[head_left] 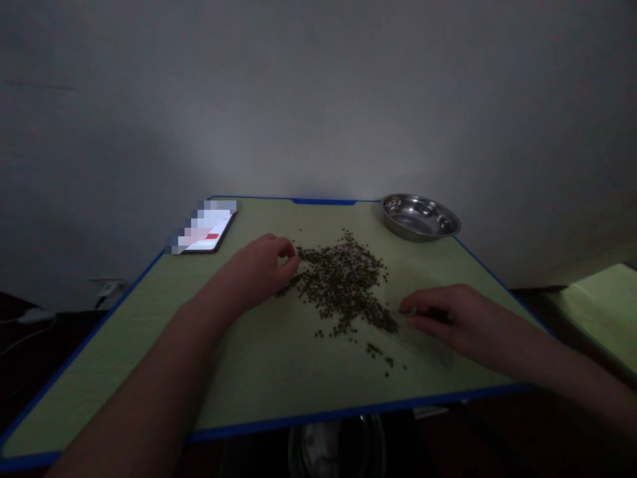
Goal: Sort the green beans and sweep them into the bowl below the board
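A loose pile of small green-brown grains (343,275) is spread over the middle of the table, with a few stray ones toward the near edge. At the pile's left side, my left hand (266,265) has thumb and forefinger pinched together; whatever may be between them is too small to make out. To the right of the pile my right hand (448,315) is closed on what looks like a clear plastic bag (423,352), which lies nearly flat beneath it. Grains reach up to the bag's left end. The light is dim.
A shallow steel bowl (421,218) stands at the table's back right corner. A lit phone (206,229) lies at the back left. The pale table (279,385) has a blue rim and backs onto a wall. Below its front edge a shiny metal container (337,448) shows.
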The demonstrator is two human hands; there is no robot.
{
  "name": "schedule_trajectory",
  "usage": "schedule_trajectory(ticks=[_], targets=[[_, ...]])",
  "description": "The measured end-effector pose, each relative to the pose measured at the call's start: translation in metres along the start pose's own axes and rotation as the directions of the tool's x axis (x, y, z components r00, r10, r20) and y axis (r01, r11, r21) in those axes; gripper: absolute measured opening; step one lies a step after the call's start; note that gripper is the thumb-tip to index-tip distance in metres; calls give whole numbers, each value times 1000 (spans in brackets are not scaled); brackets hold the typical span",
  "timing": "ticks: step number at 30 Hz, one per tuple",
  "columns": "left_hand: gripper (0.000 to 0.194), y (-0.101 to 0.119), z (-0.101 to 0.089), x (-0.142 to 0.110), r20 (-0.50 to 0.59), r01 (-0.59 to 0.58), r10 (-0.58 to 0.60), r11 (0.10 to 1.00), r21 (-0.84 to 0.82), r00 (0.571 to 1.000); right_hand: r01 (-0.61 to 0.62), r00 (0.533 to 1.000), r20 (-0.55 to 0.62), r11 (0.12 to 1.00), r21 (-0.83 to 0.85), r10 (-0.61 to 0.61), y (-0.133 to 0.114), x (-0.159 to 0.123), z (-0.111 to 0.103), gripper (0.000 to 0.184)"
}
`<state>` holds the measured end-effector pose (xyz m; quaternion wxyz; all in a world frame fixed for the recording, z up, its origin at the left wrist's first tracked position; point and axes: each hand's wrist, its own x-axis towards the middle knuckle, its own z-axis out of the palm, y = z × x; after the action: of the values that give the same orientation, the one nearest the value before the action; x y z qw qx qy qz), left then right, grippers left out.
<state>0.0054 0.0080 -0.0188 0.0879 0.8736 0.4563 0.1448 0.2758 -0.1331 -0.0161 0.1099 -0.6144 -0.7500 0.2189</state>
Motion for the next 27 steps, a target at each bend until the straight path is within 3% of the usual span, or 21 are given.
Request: schedule_trajectory(ticks=[4, 9, 19, 27], targets=[[29, 1, -1, -1, 9, -9, 9, 1000, 12, 1000, -34, 999, 25, 999, 35, 33, 15, -17, 0, 25], [29, 0, -1, -1, 12, -7, 7, 1000, 17, 1000, -50, 998, 37, 997, 54, 48, 13, -30, 6, 24], [29, -1, 0, -1, 18, -7, 7, 1000, 21, 1000, -40, 998, 57, 997, 68, 36, -4, -26, 10, 23], [30, -1, 1, 0, 37, -15, 14, 1000, 24, 999, -48, 997, 68, 997, 67, 44, 0, -28, 10, 26]])
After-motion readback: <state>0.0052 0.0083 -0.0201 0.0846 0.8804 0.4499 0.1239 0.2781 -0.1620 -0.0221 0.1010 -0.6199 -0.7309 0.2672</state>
